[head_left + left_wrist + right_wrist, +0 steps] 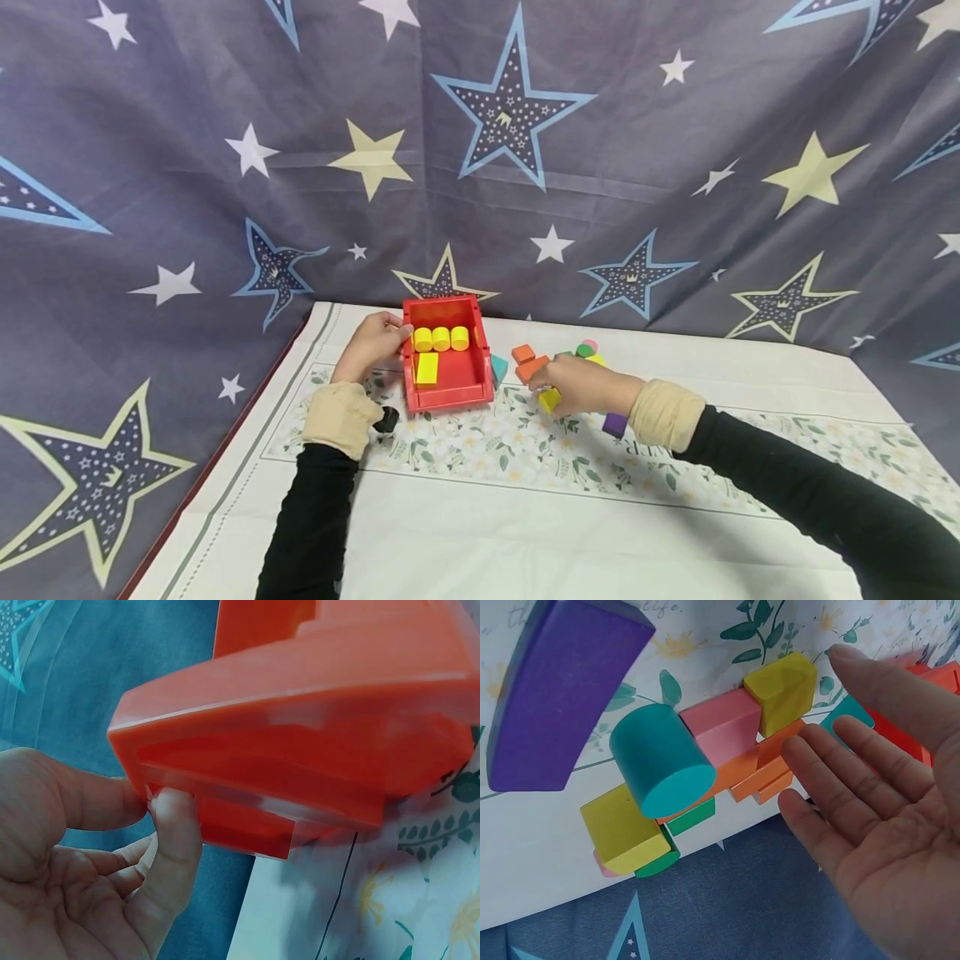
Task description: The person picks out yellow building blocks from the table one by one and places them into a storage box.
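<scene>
A red plastic bin (450, 396) stands on the table with three yellow cylinders (441, 338) in a row inside it. A yellow rectangular block (427, 368) lies in front of them in the bin. My left hand (372, 346) holds the bin's left side, thumb and fingers at its edge (172, 787). Over the loose blocks, my right hand (581, 385) has its fingers extended, with nothing visibly gripped. Closest to its fingertips is a yellow block (780, 694), beside a pink block (724, 727) and several orange blocks (532, 368).
A teal block (498, 369) sits against the bin's right side. Around the right hand lie a purple block (615, 425), a teal cylinder (662, 761), another yellow block (626, 829) and green pieces (584, 350). A star-patterned curtain (510, 217) hangs behind the table.
</scene>
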The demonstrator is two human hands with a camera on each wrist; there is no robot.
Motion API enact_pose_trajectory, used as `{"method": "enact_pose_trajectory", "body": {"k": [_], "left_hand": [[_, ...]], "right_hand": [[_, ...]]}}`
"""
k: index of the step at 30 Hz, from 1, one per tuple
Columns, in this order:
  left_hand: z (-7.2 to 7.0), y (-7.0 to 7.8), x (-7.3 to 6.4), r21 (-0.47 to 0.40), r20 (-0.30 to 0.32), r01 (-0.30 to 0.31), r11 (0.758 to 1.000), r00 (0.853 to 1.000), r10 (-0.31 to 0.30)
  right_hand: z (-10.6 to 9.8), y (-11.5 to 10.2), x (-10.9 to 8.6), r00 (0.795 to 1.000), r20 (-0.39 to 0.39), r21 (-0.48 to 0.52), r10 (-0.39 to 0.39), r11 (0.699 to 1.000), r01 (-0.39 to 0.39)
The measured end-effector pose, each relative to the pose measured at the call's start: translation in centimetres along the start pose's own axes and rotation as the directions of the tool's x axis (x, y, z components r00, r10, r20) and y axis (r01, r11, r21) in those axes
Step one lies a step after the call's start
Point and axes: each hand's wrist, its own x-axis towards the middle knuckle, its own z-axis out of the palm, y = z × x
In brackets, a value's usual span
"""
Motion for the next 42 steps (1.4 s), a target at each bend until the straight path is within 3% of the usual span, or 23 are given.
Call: {"method": "enact_pose_trajectory", "body": {"k": [13, 25, 42], "left_hand": [[0.1, 0.15, 0.01, -0.008, 0.014, 0.035, 0.999, 0.999, -0.034], [-0.16, 0.27, -0.14, -0.001, 0.014, 0.028, 1.0, 1.0, -0.028], [-0.25, 0.66, 0.05, -0.039, 0.026, 0.055, 0.998, 0.998, -0.054]], "right_hand": [[0.33, -0.17, 0.02, 0.999, 0.018, -0.006, 0.047, 0.999, -0.047], [0.64, -0.11, 0.27, 0.996, 0.022, -0.036, 0.082, 0.996, -0.081], [0.67, -0.13, 0.27, 0.996, -0.001, -0.096, 0.087, 0.992, -0.087]]}}
